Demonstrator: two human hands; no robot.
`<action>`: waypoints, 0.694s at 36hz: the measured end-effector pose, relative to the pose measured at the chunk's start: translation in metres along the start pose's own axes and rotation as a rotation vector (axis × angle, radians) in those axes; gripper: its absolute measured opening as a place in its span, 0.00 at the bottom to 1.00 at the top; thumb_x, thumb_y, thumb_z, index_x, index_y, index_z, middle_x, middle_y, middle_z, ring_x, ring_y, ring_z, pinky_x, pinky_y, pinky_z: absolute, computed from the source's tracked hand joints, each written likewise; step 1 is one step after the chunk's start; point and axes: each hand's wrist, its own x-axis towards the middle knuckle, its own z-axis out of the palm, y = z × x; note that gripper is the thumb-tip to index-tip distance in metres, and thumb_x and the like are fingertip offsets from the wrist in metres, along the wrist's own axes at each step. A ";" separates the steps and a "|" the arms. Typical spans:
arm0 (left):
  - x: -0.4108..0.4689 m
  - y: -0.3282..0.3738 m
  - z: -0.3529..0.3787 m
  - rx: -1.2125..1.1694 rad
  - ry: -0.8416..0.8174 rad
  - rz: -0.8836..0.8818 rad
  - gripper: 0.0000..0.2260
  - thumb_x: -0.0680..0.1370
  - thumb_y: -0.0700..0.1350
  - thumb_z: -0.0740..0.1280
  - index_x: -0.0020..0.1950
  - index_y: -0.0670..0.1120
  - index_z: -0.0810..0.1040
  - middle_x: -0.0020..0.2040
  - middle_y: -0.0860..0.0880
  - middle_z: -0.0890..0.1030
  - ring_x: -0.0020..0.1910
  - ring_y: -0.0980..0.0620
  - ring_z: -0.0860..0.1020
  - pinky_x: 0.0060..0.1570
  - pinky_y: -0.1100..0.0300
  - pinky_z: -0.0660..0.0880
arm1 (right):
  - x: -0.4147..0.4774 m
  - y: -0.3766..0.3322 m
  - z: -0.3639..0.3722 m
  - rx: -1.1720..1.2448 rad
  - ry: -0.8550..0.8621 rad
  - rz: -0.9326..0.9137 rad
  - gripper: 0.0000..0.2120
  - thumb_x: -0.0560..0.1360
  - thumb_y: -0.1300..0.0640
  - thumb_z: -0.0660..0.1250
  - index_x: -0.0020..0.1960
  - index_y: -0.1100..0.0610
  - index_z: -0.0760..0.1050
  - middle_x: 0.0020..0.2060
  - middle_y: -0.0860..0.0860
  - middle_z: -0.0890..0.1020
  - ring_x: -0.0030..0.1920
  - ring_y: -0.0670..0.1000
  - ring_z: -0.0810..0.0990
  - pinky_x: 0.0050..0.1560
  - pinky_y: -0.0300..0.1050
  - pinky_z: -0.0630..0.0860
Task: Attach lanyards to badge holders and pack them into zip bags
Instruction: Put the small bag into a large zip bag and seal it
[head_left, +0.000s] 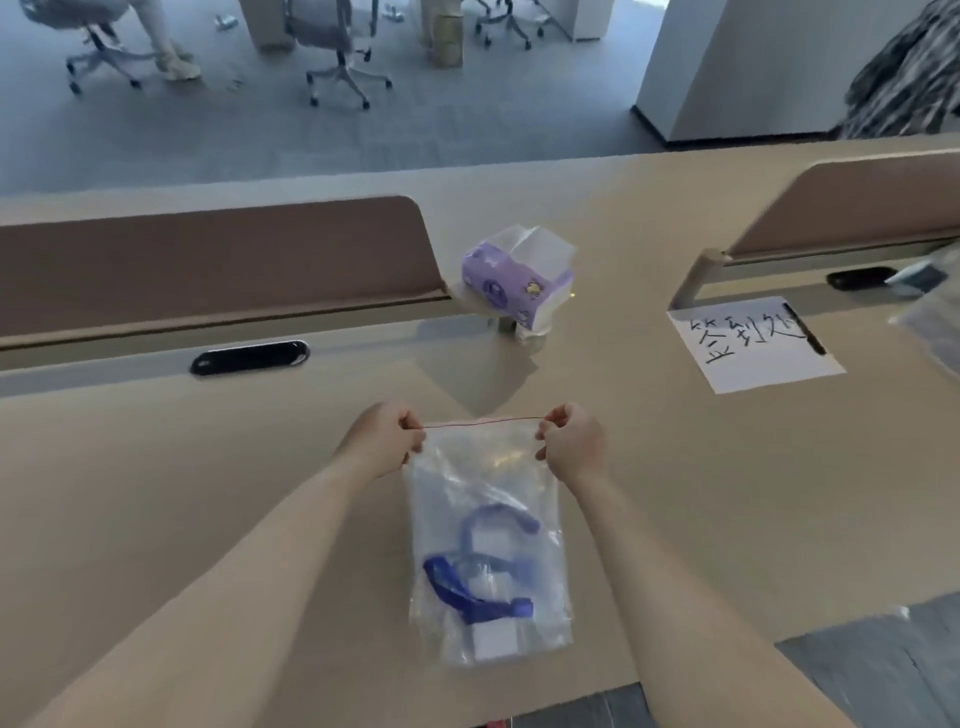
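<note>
- A clear zip bag (485, 551) hangs over the near middle of the beige desk (156, 493), its red seal line stretched level along the top edge.
- Inside it lie a blue lanyard (475, 597) and a clear badge holder (493, 642), low in the bag.
- The left hand (387, 441) pinches the bag's top left corner; the right hand (569, 441) pinches the top right corner, the two held apart.
- Farther off, a purple tissue pack (514, 280) sits mid-desk.
- To the far right lies a white paper sign (753, 345) with handwritten characters.
</note>
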 end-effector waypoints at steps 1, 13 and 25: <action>0.006 -0.001 0.005 0.005 0.011 -0.009 0.06 0.78 0.37 0.67 0.41 0.42 0.78 0.29 0.50 0.78 0.24 0.55 0.72 0.24 0.67 0.68 | 0.008 0.004 0.005 0.000 -0.012 0.009 0.09 0.76 0.62 0.62 0.39 0.53 0.72 0.34 0.52 0.84 0.30 0.52 0.83 0.36 0.47 0.77; 0.070 -0.035 0.048 0.105 0.112 -0.113 0.09 0.75 0.39 0.68 0.36 0.47 0.77 0.36 0.50 0.79 0.36 0.49 0.76 0.34 0.59 0.69 | 0.073 0.043 0.048 -0.150 -0.036 0.037 0.06 0.75 0.59 0.59 0.46 0.53 0.75 0.41 0.52 0.82 0.44 0.55 0.80 0.43 0.46 0.73; 0.097 -0.065 0.074 0.064 0.183 -0.152 0.05 0.77 0.39 0.66 0.43 0.47 0.76 0.44 0.46 0.82 0.43 0.43 0.79 0.42 0.55 0.74 | 0.097 0.060 0.074 -0.249 -0.031 -0.005 0.06 0.76 0.62 0.60 0.49 0.55 0.74 0.41 0.50 0.77 0.43 0.54 0.74 0.40 0.43 0.65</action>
